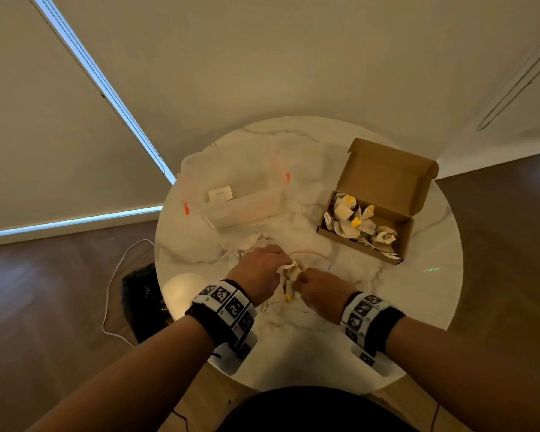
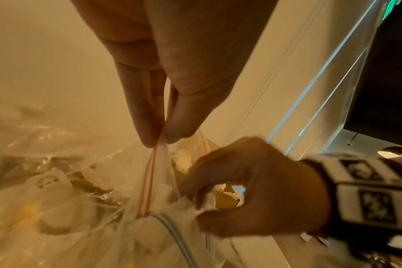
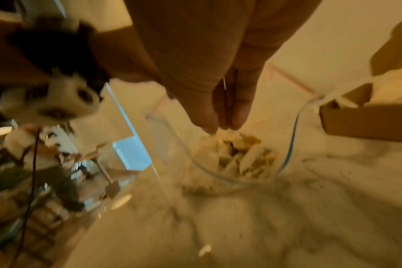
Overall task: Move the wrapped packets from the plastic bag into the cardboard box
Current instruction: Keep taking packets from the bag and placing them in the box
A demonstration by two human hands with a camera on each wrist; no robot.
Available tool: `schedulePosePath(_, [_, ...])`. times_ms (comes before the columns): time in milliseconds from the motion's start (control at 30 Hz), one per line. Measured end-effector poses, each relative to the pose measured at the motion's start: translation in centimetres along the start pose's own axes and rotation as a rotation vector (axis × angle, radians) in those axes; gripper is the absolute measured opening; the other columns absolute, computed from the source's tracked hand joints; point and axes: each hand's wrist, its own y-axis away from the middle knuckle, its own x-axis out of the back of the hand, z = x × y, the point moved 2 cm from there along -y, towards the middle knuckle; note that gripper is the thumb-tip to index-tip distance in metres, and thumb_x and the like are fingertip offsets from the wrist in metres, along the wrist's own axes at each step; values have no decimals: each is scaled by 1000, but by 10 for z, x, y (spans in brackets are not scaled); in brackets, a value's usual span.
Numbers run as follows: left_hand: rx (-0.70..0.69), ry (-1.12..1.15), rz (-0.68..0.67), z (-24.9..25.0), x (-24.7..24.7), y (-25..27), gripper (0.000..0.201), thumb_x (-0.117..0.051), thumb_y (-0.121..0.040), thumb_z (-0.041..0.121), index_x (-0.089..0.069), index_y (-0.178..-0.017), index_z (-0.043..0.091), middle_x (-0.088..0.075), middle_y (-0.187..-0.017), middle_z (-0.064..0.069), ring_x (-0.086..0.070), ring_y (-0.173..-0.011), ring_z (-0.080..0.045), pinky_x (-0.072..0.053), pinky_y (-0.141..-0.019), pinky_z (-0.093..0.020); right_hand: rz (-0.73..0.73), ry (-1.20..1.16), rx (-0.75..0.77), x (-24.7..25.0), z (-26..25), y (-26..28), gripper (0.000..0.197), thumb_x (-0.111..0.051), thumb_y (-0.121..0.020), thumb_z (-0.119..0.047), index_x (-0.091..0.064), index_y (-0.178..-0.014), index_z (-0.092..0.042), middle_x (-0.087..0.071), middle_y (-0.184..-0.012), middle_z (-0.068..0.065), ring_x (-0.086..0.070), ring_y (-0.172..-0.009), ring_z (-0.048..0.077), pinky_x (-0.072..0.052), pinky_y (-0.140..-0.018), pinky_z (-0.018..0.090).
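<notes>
On the round marble table, a clear zip plastic bag (image 1: 247,247) (image 2: 99,199) lies in front of me. My left hand (image 1: 286,264) (image 2: 160,142) pinches its red zip edge between thumb and fingers and lifts it. My right hand (image 1: 300,277) (image 3: 220,127) is at the bag's mouth, fingers curled round a beige wrapped packet (image 2: 225,198). More packets (image 3: 236,156) lie inside the bag, blurred. The open cardboard box (image 1: 349,243) (image 3: 365,119) stands to the right, lid up, with several packets (image 1: 353,219) in it.
A clear plastic container (image 1: 243,201) with orange latches stands at the back left of the table (image 1: 418,291). A white rounded object (image 1: 184,291) sits near the left edge. On the floor to the left lie a white cable (image 1: 113,285) and a dark object (image 1: 141,300).
</notes>
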Motion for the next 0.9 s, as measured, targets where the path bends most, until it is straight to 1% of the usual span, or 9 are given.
schedulePosePath(100, [-29,0,18,2,1,0,41,-60,-76,-6,-72,-109,15,-67,-109,-4,-64,-99,-24,-52,-85,-37,-87,134,-47,-20,4,-25,53,-34,-101,-12,-17,-151,-10,-15,-156,15,-19,-141,37,-27,-114,49])
schedulePosePath(167, [-35,8,26,1,0,0,42,-60,-76,-7,-72,-109,16,-67,-108,-4,-64,-97,-25,-53,-82,-36,-133,166,-133,-22,4,-37,51,-29,-103,-18,-15,-152,-13,-11,-158,13,-17,-143,38,-21,-116,49])
schedulePosePath(333, [8,-4,-15,-3,-3,1,38,-60,-80,-2,-71,-112,16,-66,-113,-1,-62,-100,-23,-51,-86,-38,-137,103,-190,-20,6,-55,44,-32,-103,-20,-32,-146,-11,-32,-152,12,-33,-139,30,-27,-114,42])
schedulePosePath(467, [24,-1,8,-5,-4,-1,38,-61,-82,0,-69,-116,14,-65,-117,-2,-62,-99,-22,-49,-87,-30,-150,-50,-251,-30,18,-50,34,-41,-99,-14,-50,-129,-4,-51,-130,20,-50,-117,38,-45,-93,45])
schedulePosePath(533, [29,-11,7,-6,-4,-2,38,-60,-84,2,-68,-119,14,-64,-120,-1,-62,-101,-21,-48,-90,-29,-179,-30,-249,-31,18,-48,31,-40,-98,-14,-53,-124,-4,-52,-125,20,-52,-113,38,-46,-89,45])
schedulePosePath(633, [29,-13,34,-9,-3,-5,38,-60,-83,3,-68,-118,13,-64,-120,-2,-61,-105,-20,-46,-92,-26,-198,25,-222,-27,13,-45,36,-33,-101,-16,-49,-131,-7,-47,-127,17,-47,-118,37,-43,-95,45])
schedulePosePath(767, [28,-3,57,-13,-1,-8,35,-63,-79,-1,-70,-113,8,-67,-115,-7,-64,-101,-25,-44,-85,-24,-109,-6,-127,-4,8,-34,34,-46,-95,-14,-53,-128,-12,-54,-120,15,-54,-110,34,-45,-88,38])
schedulePosePath(833, [51,-9,55,-16,2,-9,36,-62,-80,0,-70,-114,9,-66,-116,-7,-64,-101,-27,-49,-86,-30,86,-172,-34,14,5,-24,29,-52,-86,-18,-67,-110,-12,-67,-100,13,-63,-90,31,-47,-73,29])
schedulePosePath(900, [96,-35,28,-17,6,-11,37,-61,-83,3,-68,-118,12,-64,-119,-5,-62,-102,-26,-49,-89,-33,218,-321,19,37,7,-10,23,-59,-78,-18,-75,-93,-13,-72,-80,6,-65,-68,22,-41,-61,16])
